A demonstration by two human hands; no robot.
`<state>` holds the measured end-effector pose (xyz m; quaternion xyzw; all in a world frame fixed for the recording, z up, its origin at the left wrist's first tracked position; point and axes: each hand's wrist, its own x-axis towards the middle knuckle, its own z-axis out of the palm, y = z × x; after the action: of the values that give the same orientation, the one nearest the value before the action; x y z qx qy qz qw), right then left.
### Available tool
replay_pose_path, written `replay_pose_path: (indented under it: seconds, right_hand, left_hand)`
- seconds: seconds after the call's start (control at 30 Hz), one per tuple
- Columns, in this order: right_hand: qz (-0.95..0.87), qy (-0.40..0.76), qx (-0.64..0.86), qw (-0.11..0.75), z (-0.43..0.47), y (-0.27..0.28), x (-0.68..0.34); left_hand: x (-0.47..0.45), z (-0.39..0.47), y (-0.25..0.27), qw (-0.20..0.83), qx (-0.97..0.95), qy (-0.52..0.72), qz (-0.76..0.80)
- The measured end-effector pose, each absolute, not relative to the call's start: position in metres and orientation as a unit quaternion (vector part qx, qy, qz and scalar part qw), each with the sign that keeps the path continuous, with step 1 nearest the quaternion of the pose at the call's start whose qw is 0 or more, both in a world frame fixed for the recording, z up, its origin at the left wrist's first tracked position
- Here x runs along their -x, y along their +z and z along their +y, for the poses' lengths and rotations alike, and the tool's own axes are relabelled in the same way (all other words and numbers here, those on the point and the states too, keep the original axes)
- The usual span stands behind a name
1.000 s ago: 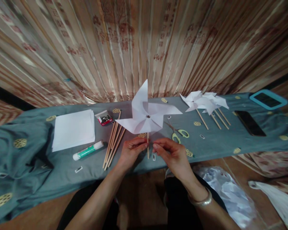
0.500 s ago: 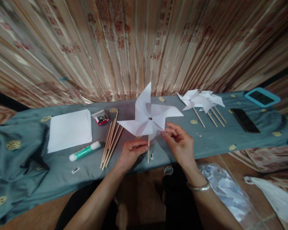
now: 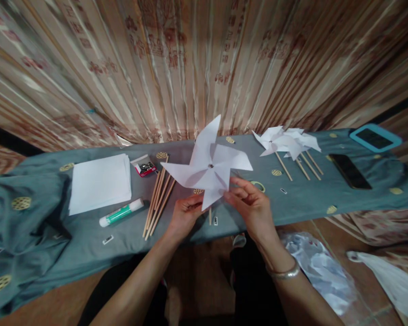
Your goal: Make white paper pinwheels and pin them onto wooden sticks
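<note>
A white paper pinwheel with a metal pin at its centre is held up in front of me. My left hand is closed around its wooden stick, most of which is hidden behind the lower blade; the stick's end shows below. My right hand pinches the edge of the right lower blade between thumb and fingers. Left of the pinwheel lie several loose wooden sticks and a small open red-and-white box of metal pins. Partly behind my right hand, a yellowish ring-shaped handle shows on the cloth.
On the cloth-covered table are a stack of white paper, a glue stick, finished pinwheels, a black phone and a blue-framed tablet. A clear plastic bag of paper sits on the floor at right.
The pinwheel's blades have turned clockwise a little, so the lower blade now covers more of the stick. My right hand has shifted slightly left and down, uncovering the ring-shaped handle.
</note>
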<state>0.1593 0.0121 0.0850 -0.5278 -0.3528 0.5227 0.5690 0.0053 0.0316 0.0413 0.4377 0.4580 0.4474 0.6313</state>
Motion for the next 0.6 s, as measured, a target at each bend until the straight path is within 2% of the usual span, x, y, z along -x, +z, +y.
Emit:
replay_pose_path:
  seconds: [0.17,0.43,0.6]
  right_hand:
    - [-0.436,0.515,0.538,0.505,-0.001,0.077,-0.143]
    - [-0.609,0.312,0.606,0.405,-0.007,0.069,-0.155]
    - [-0.594,0.359,0.607,0.388,-0.008,0.06,-0.149]
  left_hand:
    - [-0.005,0.031,0.043,0.654,-0.393,0.447,0.466]
    - [-0.003,0.034,0.043,0.668,-0.341,0.476,0.46]
    - [-0.008,0.036,0.046,0.679,-0.288,0.497,0.456]
